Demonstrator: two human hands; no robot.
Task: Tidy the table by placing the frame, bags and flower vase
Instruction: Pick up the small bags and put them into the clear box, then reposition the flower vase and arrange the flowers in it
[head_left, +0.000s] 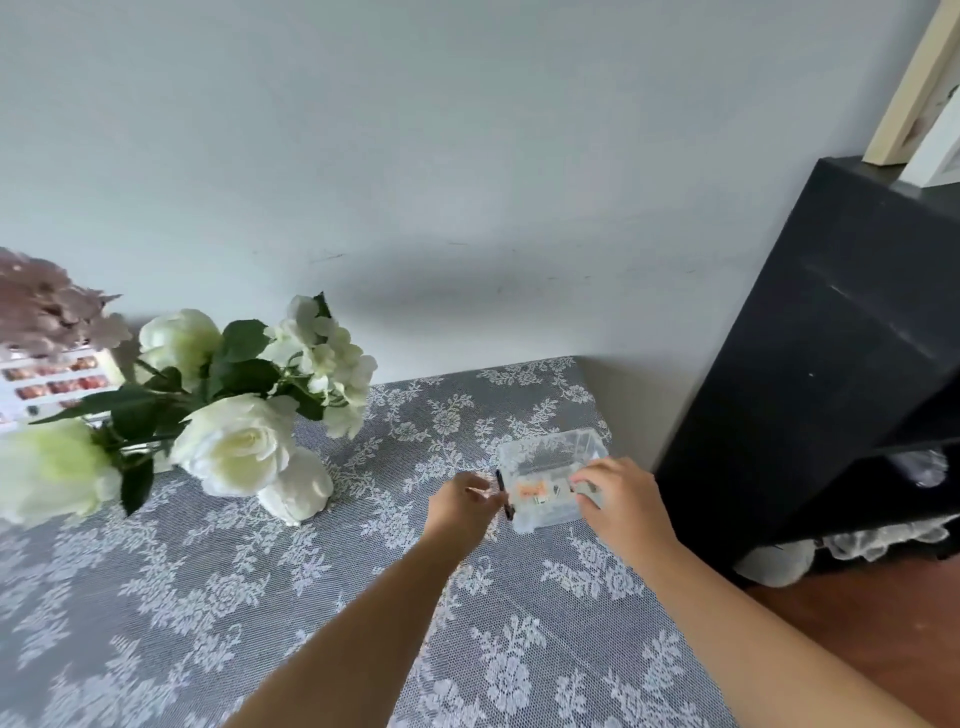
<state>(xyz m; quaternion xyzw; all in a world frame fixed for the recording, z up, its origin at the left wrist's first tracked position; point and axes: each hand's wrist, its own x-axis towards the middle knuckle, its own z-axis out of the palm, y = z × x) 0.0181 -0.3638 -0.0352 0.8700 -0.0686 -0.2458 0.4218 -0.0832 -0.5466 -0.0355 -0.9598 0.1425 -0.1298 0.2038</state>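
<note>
Hands meet at a small clear plastic box (551, 478) near the far right corner of a table (311, 597) draped in grey cloth with a white lace floral pattern. The left hand (462, 506) sits just beside the box's left end, fingers curled toward a thin dark strip (504, 493) that stands against that end; whether the fingers actually pinch it cannot be told. The right hand (621, 501) rests on the box's right end, fingers bent over its top edge and touching it, though how firmly they grip cannot be told. Inside the box, small orange and pale items show through the wall, too blurred to name. On the left side of the table, a bunch of white flowers (234, 410) with dark green leaves leans toward the camera, its vase mostly hidden behind the blooms. Farther left, dusty pink blossoms (47, 306) rise above a white card or tray (52, 384) bearing rows of small reddish pieces. A black shelf unit (831, 353) stands right of the table, against the pale wall (415, 130), and a light wooden frame (909, 88) rests on its top, leaning at an angle. Brown flooring (857, 634) shows at the lower right.
</note>
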